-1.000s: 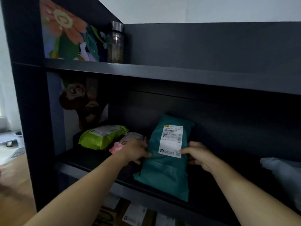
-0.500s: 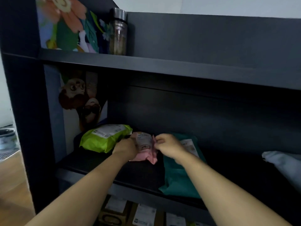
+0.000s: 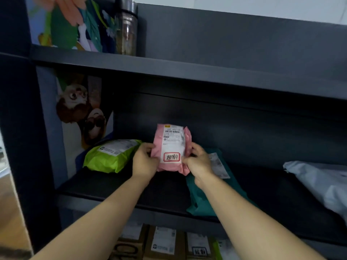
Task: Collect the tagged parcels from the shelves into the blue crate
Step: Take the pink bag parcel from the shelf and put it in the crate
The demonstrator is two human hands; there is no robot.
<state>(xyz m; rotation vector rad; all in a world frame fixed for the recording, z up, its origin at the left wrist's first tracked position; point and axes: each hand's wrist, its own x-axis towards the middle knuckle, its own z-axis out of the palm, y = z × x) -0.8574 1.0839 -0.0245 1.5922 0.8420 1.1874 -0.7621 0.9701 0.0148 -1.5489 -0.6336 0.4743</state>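
I hold a pink parcel (image 3: 171,147) upright above the dark middle shelf (image 3: 116,186), its shipping label facing me. A red-bordered white tag with handwritten characters sits on its lower front. My left hand (image 3: 143,162) grips its left edge and my right hand (image 3: 199,162) grips its right edge. A teal parcel (image 3: 202,196) lies flat on the shelf under my right forearm. A lime-green parcel (image 3: 110,156) lies to the left. The blue crate is not in view.
A pale grey parcel (image 3: 323,186) lies at the shelf's right end. Cardboard boxes (image 3: 163,243) with labels stand on the shelf below. A glass jar (image 3: 125,29) and a flowered picture (image 3: 71,25) stand on the upper shelf. The cartoon panel (image 3: 80,113) lines the left wall.
Both hands let the teal parcel lie flat, took the pink parcel and raised it upright with its label and tag toward me.
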